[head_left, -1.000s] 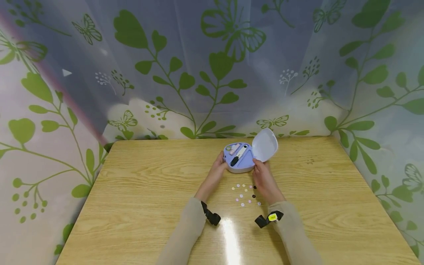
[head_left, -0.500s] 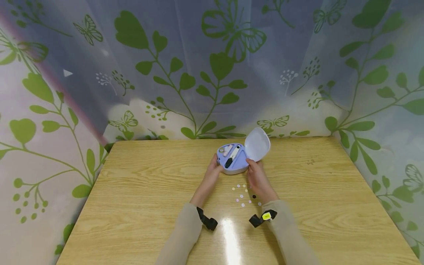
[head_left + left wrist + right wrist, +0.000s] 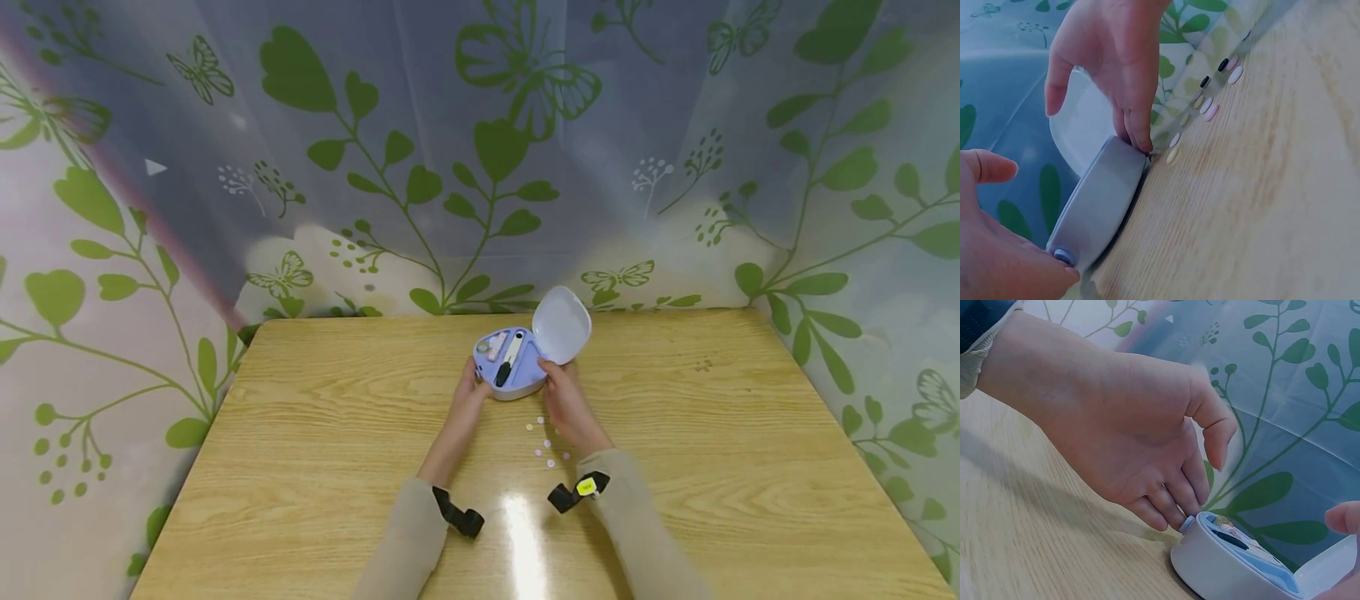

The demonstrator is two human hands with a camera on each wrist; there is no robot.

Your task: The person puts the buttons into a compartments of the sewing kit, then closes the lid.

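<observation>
Case (image 3: 531,367): black-and-white tool (image 3: 511,357) from one to seven o'clock; small items (image 3: 496,346) at ten.
Lid (image 3: 562,325): raised, two o'clock.
Left grip (image 3: 468,402): unclenched, fingers touching case.
Right grip (image 3: 564,402): likewise.

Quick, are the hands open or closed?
Left hand: open, touching the rounded white plastic case with a lilac-blue inside.
Right hand: open, touching the same case.

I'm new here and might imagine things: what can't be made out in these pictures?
Head view: black buttons, hidden by the right hand or wrist; small items at the left inside the case, too small to name.
Left wrist view: everything inside the case, hidden by its wall; part of the left hand, cut off by the left edge.
Right wrist view: most of the right hand, cut off by the right edge.
</observation>
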